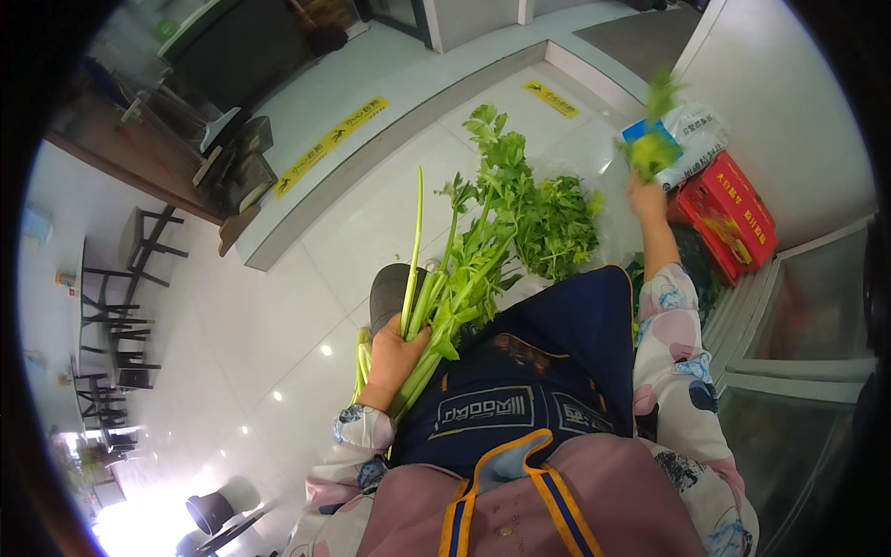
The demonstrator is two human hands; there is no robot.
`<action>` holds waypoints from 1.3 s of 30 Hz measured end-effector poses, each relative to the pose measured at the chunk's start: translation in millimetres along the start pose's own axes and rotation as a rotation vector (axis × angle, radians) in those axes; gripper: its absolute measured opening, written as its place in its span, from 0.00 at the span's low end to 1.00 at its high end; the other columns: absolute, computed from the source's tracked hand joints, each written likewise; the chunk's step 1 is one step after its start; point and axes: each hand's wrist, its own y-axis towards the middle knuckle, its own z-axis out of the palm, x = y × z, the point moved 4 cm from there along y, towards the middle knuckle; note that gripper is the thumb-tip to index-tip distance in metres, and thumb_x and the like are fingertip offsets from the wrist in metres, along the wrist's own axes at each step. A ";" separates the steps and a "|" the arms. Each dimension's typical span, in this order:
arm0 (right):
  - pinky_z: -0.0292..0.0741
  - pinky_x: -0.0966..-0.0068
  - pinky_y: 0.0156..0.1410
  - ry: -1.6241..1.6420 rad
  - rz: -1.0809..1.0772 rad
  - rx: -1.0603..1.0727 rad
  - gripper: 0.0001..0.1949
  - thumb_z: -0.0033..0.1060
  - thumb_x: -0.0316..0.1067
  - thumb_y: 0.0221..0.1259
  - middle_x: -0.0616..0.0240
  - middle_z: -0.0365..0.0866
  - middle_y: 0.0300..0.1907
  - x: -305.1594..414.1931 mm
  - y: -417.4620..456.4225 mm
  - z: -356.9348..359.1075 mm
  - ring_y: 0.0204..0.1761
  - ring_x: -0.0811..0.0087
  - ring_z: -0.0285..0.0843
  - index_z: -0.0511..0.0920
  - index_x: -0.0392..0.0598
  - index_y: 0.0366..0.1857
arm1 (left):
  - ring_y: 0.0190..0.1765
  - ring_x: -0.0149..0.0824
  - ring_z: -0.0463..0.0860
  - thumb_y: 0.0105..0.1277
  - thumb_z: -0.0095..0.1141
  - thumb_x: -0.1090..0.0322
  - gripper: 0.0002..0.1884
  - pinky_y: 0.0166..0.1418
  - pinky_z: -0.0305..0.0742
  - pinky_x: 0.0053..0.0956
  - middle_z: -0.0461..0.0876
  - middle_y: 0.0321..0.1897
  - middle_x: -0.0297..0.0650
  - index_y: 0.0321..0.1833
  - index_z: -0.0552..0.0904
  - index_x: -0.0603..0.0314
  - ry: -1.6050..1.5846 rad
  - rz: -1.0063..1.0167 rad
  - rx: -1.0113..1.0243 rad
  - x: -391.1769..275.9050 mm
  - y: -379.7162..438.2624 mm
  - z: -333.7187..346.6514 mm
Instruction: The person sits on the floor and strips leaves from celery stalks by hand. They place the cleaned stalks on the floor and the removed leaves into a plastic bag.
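My left hand (400,355) grips a bunch of celery stalks (424,299) by their lower part, in front of my navy apron (501,383). Their leafy tops fan out away from me. One stalk without leaves (415,257) stands up from the bunch on its left side. Out to the right, my right hand (648,195) is closed around a blurred tuft of celery leaves (654,150). Between the hands, a heap of leafy greens (559,226) lies on the floor, with clear plastic around it.
A red carton (731,216) and a white plastic package (696,136) stand by the right wall, near a glass-fronted cabinet (793,299). Ahead runs a raised step (418,132) with yellow caution strips (330,146). Dustpans (243,163) lean at the left.
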 end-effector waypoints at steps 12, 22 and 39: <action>0.85 0.72 0.41 0.607 0.196 0.982 0.17 0.49 0.29 0.68 0.53 0.75 0.56 216.9 -201.4 81.1 0.41 0.68 0.82 0.71 0.29 0.57 | 0.32 0.35 0.83 0.59 0.63 0.67 0.10 0.39 0.76 0.30 0.84 0.29 0.46 0.41 0.83 0.65 0.197 0.033 -0.091 -30.5 -19.5 -4.3; 0.77 0.83 0.30 1.002 0.360 1.269 0.15 0.54 0.45 0.69 0.70 0.81 0.32 223.8 -199.0 116.4 0.25 0.82 0.75 0.80 0.42 0.40 | 0.36 0.51 0.83 0.58 0.63 0.66 0.11 0.40 0.77 0.35 0.82 0.32 0.53 0.41 0.83 0.64 0.110 0.058 -0.074 -16.8 -24.9 -5.6; 0.71 0.70 0.35 0.325 -0.001 0.855 0.15 0.62 0.47 0.54 0.64 0.79 0.21 204.6 -144.2 96.7 0.26 0.70 0.75 0.83 0.44 0.22 | 0.42 0.51 0.81 0.50 0.63 0.73 0.14 0.45 0.76 0.37 0.81 0.37 0.47 0.42 0.81 0.61 0.256 0.457 0.229 -50.2 -31.5 15.3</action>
